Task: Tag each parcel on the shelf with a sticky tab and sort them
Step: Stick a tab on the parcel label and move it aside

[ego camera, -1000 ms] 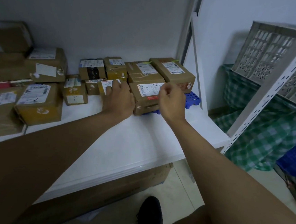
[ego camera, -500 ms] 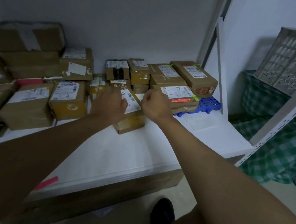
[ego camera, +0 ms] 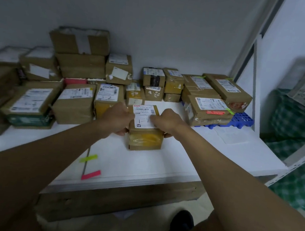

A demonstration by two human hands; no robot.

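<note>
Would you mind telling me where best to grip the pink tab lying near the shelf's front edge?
Probably by its right end, coming from above and the front: the pink tab lies flat on the white shelf, that end tilted up slightly, with bare shelf beside it.

I get one head view only, looking forward and down from above the white shelf (ego camera: 181, 155), close in, parcels stacked at its far edge by the wall.
</note>
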